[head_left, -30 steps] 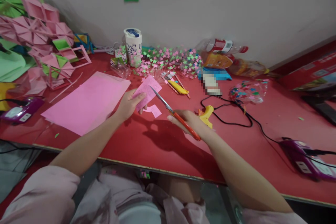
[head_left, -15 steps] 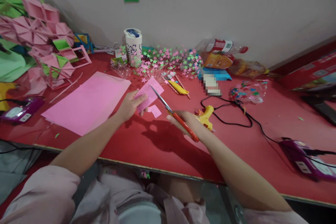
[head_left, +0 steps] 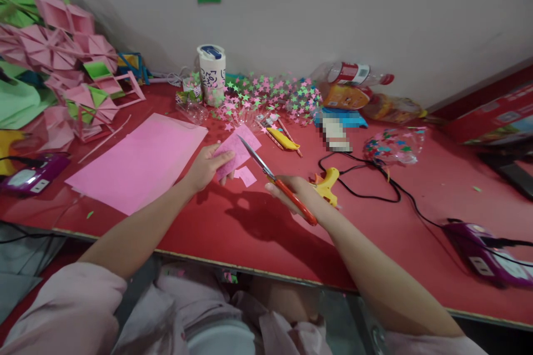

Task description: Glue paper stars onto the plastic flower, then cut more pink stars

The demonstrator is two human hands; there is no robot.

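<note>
My left hand (head_left: 206, 166) pinches a small pink paper piece (head_left: 238, 150) just above the red table (head_left: 258, 233). My right hand (head_left: 297, 194) grips orange-handled scissors (head_left: 275, 179), whose blades reach up-left into the right part of that piece. Small pink offcuts (head_left: 246, 176) lie on the table under the paper. A large pink sheet (head_left: 139, 161) lies flat to the left of my left hand. A yellow glue gun (head_left: 327, 184) rests right behind my right hand.
Folded pink and green paper shapes (head_left: 62, 66) pile at the back left. A white cup (head_left: 211, 73), scattered paper stars (head_left: 270, 95), a yellow knife (head_left: 283, 138), bottles (head_left: 353, 75) and a bag of stars (head_left: 393, 145) line the back. Purple power strips (head_left: 487, 252) (head_left: 31, 175) sit at both sides.
The pink piece has turned and shifted slightly rightward in my left hand, and the scissors have moved a little further into it. Everything else is still.
</note>
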